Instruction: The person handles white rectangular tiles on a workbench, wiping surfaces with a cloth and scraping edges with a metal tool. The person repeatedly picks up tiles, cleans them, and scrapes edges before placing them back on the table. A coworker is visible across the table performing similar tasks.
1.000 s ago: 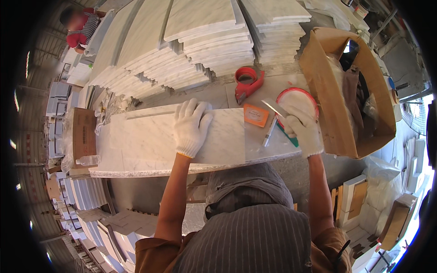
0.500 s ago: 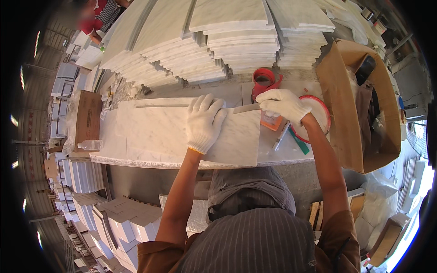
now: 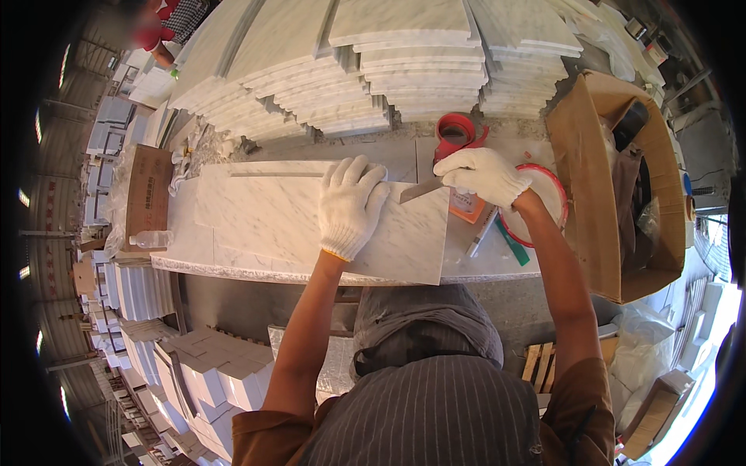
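Observation:
A white, grey-veined marble slab (image 3: 272, 221) lies flat on the bench in front of me. My left hand (image 3: 350, 206), in a white knitted glove, rests on it with fingers stretched toward its far edge. My right hand (image 3: 483, 177), gloved too, is closed around one end of a flat grey metal blade (image 3: 420, 189). The blade's free end points left over the slab, close to my left fingers. Whether it touches the stone I cannot tell. The handle end is hidden inside my glove.
Beyond the slab stand stacks of marble slabs (image 3: 420, 74). Beside my right hand are a red tape dispenser (image 3: 456, 133), an orange packet (image 3: 468, 210), a white-and-green tool (image 3: 513, 247) and a red-rimmed round container (image 3: 556, 194). An open cardboard box (image 3: 579, 186) stands right; a plastic bottle (image 3: 151, 239) lies left.
The blade has tilted, its free end now nearer to me and away from the slab's far edge. My left hand stays in place on the slab.

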Available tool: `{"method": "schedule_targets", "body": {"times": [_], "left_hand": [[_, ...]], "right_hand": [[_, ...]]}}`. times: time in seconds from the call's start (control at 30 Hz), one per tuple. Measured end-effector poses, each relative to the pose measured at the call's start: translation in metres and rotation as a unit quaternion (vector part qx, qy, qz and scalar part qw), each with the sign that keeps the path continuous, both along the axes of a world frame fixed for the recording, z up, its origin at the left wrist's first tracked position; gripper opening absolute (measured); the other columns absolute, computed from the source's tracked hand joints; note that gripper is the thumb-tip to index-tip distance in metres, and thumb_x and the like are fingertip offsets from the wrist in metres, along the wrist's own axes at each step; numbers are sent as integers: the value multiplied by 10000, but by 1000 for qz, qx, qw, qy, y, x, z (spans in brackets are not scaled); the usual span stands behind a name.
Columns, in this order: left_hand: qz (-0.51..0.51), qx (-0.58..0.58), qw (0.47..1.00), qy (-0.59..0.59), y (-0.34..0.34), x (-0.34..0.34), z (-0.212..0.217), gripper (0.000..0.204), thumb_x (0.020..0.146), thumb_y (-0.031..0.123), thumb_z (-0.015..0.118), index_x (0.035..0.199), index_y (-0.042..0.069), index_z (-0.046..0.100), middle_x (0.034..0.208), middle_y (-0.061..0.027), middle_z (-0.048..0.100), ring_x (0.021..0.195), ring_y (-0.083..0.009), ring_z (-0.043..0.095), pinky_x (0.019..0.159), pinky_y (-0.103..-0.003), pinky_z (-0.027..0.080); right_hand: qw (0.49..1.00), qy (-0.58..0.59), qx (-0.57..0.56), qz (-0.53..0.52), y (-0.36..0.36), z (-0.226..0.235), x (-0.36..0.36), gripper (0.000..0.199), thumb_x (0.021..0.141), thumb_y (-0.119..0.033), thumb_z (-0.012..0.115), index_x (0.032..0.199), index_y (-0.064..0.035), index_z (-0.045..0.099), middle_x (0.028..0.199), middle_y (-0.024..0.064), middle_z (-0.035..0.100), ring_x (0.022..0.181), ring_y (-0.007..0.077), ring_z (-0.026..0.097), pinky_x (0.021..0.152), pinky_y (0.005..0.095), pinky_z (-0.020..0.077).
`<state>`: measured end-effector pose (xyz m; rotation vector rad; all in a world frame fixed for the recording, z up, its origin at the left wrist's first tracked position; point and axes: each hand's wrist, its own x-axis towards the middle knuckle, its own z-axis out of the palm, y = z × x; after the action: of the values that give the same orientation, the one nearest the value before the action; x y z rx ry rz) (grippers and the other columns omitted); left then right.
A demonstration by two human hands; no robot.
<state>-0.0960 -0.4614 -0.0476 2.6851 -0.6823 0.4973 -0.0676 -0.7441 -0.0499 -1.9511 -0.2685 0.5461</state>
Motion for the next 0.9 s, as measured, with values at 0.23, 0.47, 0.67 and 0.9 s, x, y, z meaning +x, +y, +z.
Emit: {"method": "schedule_targets", "body": {"times": [0.23, 0.47, 0.67, 0.9], "left_hand": [[3, -6, 1000, -5, 0, 0, -1, 258, 902, 258, 668, 1083, 87, 736, 1215, -106, 658, 1188, -342, 574, 1038, -474, 427], [4, -8, 1000, 3, 1, 0, -2, 252, 902, 262, 672, 1069, 86, 738, 1215, -105, 658, 1189, -342, 572, 1034, -472, 427], [10, -6, 1000, -9, 1, -1, -2, 246, 902, 256, 674, 1068, 87, 740, 1221, -110, 658, 1191, -344, 572, 1037, -476, 425], [14, -9, 1000, -4, 0, -1, -2, 244, 917, 264, 671, 1067, 85, 741, 1233, -113, 661, 1208, -343, 569, 1057, -477, 417]], "right_hand": [[999, -28, -9, -20, -3, 0, -10, 268, 930, -138, 630, 1138, -2, 731, 1109, 113, 749, 1036, 194, 689, 929, 307, 516], [996, -80, -23, -17, -3, -3, -15, 258, 931, -144, 641, 1135, -19, 737, 1116, 105, 746, 1036, 196, 685, 923, 319, 521], [995, -81, -3, -53, -1, -11, -21, 253, 928, -131, 648, 1141, -31, 740, 1125, 104, 737, 1025, 183, 682, 910, 310, 523], [993, -81, -3, -92, 1, -13, -38, 287, 944, -216, 616, 1149, -50, 729, 1090, 120, 723, 981, 262, 674, 881, 346, 518]]}}
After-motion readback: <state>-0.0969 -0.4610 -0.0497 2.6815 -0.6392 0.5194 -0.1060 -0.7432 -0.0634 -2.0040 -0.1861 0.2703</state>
